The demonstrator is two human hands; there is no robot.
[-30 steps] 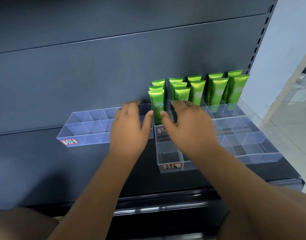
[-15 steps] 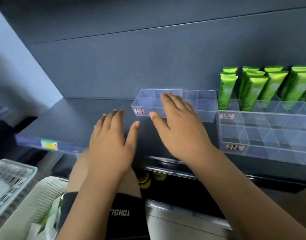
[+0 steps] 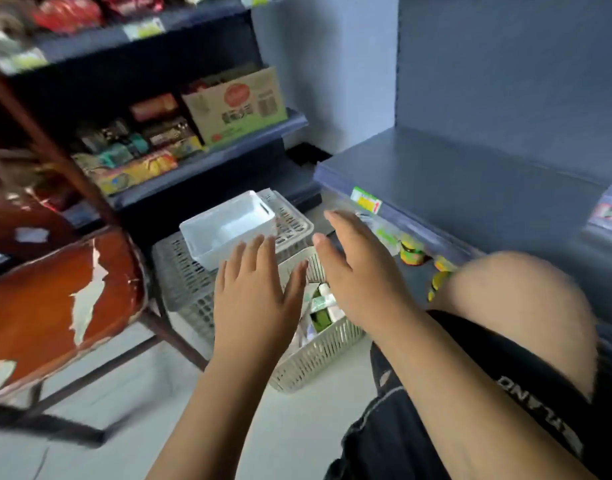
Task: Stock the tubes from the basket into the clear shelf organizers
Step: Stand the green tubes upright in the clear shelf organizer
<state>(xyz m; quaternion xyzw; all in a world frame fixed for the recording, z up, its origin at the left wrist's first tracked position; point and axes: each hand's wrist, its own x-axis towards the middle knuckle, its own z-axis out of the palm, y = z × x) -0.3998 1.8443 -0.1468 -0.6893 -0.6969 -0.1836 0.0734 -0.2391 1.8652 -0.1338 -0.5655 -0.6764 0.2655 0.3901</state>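
Both hands empty. Left hand (image 3: pixel 259 299) is flat, palm down, fingers straight and slightly spread, over the left half of the cream slotted basket (image 3: pixel 318 362). Right hand (image 3: pixel 360 278) is the same, fingers extended, over the basket's right rim. Can't tell whether either hand touches the basket. The tubes (image 3: pixel 323 303) are inside the basket, showing in the gap between the hands: green and white packs in a loose pile, count unreadable. The basket sits on a pale tiled floor (image 3: pixel 297 427). Directly behind it is a grey lattice crate (image 3: pixel 180 271) with a white plastic bin (image 3: pixel 228 226) resting on top. Left of the basket is a chair with a peeling red-brown seat (image 3: pixel 55 306) on a dark metal frame. Behind and left of the basket is dark shelving with snack packs (image 3: pixel 135 168) and a cardboard box (image 3: pixel 235 105). Right of the basket is a dark blue shelf (image 3: pixel 470 174), its front edge carrying a yellow-green price tag (image 3: pixel 366 200), and yellow-lidded jars (image 3: pixel 411 252) stand on the level below. Further right, at the frame edge, is a blurred clear organizer corner (image 3: pixel 609 206) with a red label. The person's bare knee (image 3: pixel 515 306) and black shorts (image 3: pixel 470 410) are right of the basket, in front of the shelf. A pale blue wall (image 3: pixel 325 64) stands behind the basket. The frame is motion-blurred.
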